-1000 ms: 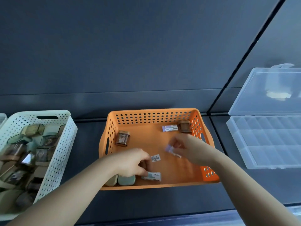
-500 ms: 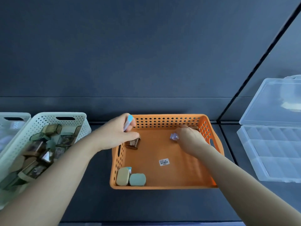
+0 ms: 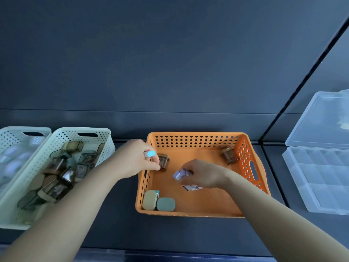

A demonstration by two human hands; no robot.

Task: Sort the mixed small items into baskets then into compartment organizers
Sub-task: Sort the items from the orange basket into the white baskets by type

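An orange basket [image 3: 196,137] sits in the middle. My left hand [image 3: 135,160] hovers over its left wall, gripping a small blue-tipped item [image 3: 150,153], with its fingertips on a brown box [image 3: 164,162]. Over the basket floor my right hand [image 3: 201,173] pinches small purple and white erasers [image 3: 179,173]; a white labelled eraser [image 3: 192,187] lies just under it. Another brown box [image 3: 229,155] stands in the far right corner. A beige case [image 3: 149,200] and a grey-green case [image 3: 165,204] lie at the front left.
A pale green basket [image 3: 103,138] full of brown and green boxes stands left of the orange one, with a second pale basket [image 3: 11,132] beyond it. At the right, a clear compartment organizer [image 3: 321,178] lies with its lid up. A dark wall rises behind.
My right hand has come back from the far right corner to the basket's middle, still holding erasers. The left hand stays by the brown box. The camera has shifted left.
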